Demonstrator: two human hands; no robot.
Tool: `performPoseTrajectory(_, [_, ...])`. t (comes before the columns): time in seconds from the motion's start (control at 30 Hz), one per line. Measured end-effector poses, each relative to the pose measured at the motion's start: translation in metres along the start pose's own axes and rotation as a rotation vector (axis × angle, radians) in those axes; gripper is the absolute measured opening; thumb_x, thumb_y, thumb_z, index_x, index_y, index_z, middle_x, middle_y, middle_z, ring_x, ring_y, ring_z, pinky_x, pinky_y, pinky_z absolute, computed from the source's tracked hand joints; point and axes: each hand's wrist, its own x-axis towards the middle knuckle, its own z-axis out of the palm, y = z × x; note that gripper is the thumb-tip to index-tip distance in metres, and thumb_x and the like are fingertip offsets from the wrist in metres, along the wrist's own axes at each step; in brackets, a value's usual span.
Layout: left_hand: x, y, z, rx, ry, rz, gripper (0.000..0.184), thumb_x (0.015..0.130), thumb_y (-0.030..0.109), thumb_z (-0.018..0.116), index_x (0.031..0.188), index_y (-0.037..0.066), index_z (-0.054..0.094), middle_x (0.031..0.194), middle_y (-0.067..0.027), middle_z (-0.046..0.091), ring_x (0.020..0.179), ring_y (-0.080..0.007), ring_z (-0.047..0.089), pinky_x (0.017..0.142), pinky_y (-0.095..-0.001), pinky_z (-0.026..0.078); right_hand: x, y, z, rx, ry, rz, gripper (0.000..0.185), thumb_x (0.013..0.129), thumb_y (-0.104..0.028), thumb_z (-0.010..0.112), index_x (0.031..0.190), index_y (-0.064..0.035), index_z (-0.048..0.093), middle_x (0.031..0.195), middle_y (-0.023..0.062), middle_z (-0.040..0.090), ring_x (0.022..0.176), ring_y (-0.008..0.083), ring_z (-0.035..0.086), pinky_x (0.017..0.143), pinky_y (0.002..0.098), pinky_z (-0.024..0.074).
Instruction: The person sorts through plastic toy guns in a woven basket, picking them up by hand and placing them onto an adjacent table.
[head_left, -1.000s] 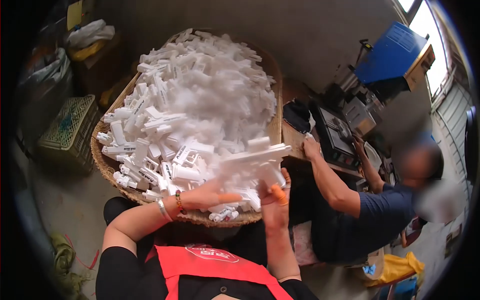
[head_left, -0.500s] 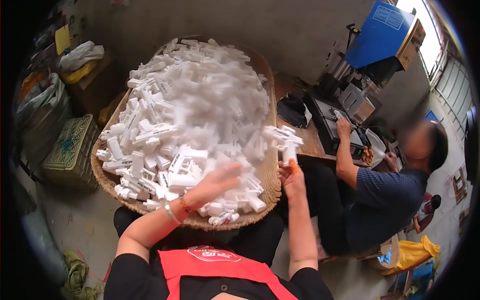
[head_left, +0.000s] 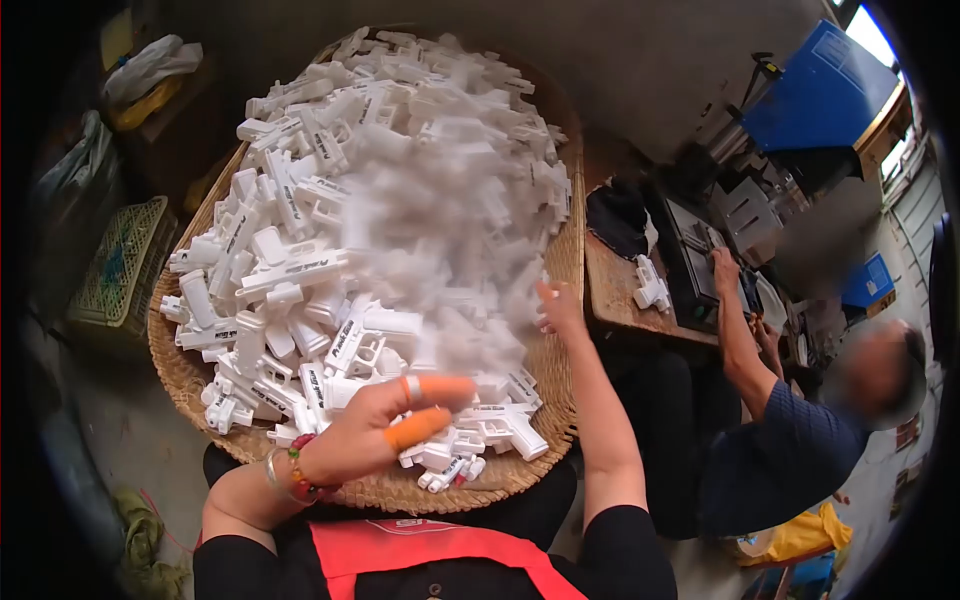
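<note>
Our left hand [head_left: 368,428]: fingers apart, above the basket's [head_left: 430,494] near edge | white toy pistols [head_left: 345,345]: heaped beneath and beyond it | our right hand [head_left: 561,311]: by the right edge, grip we cannot tell

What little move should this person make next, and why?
Perhaps move the left grip to the white toy gun nearby: its orange-covered fingers are parted, nothing shows between them, and that gun lies exposed at the near edge of the pile.

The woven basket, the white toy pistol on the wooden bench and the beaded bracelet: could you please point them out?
Woven basket [head_left: 505,484]: head view, front rim.
White toy pistol [head_left: 651,285]: head view, middle of body.
Beaded bracelet [head_left: 296,466]: head view, beads.
</note>
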Motion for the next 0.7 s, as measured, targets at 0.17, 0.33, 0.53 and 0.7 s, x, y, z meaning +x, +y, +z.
performPoseTrajectory(0.17, [0.003, -0.016, -0.010, -0.128, 0.013, -0.013, 0.034, 0.092, 0.011, 0.052, 0.125, 0.004, 0.050, 0.114, -0.0025, 0.057, 0.104, -0.0076, 0.050, 0.091, -0.0248, 0.040, 0.026, 0.008, 0.064, -0.562, 0.207, -0.172, 0.079, 0.076, -0.045, 0.061, 0.139, -0.0097, 0.028, 0.109, 0.0265, 0.058, 0.102, 0.0395, 0.057, 0.089, 0.0469, 0.0411])
performPoseTrajectory(0.33, [0.004, -0.025, -0.010, -0.065, 0.045, 0.008, 0.032, 0.092, 0.006, 0.049, 0.123, 0.002, 0.052, 0.110, -0.0024, 0.058, 0.101, -0.0085, 0.053, 0.090, -0.0233, 0.041, 0.017, 0.023, 0.039, 0.087, 0.136, -0.127, 0.047, 0.075, -0.019, 0.065, 0.116, -0.0067, 0.047, 0.093, 0.0126, 0.062, 0.074, 0.0235, 0.064, 0.059, 0.0302, 0.0502])
performPoseTrajectory(0.53, [0.006, -0.050, 0.001, 0.249, 0.075, 0.158, 0.038, 0.092, 0.013, 0.053, 0.128, 0.003, 0.047, 0.114, -0.0050, 0.056, 0.102, -0.0096, 0.051, 0.088, -0.0239, 0.042, -0.163, -0.029, -0.014, 0.670, -0.034, -0.489, 0.038, 0.086, -0.018, 0.062, 0.116, -0.0002, 0.048, 0.097, 0.0087, 0.061, 0.081, 0.0160, 0.062, 0.066, 0.0257, 0.0509])
performPoseTrajectory(0.7, [0.004, -0.015, 0.064, -0.350, -0.001, 0.090, 0.069, 0.092, 0.017, 0.053, 0.144, 0.008, 0.009, 0.133, -0.0061, 0.035, 0.111, -0.0151, 0.049, 0.089, -0.0278, 0.044, -0.268, -0.027, 0.030, 0.060, 0.451, -1.044, 0.045, 0.081, -0.004, 0.063, 0.123, 0.0019, 0.046, 0.113, 0.0141, 0.054, 0.099, 0.0245, 0.057, 0.084, 0.0316, 0.0460])
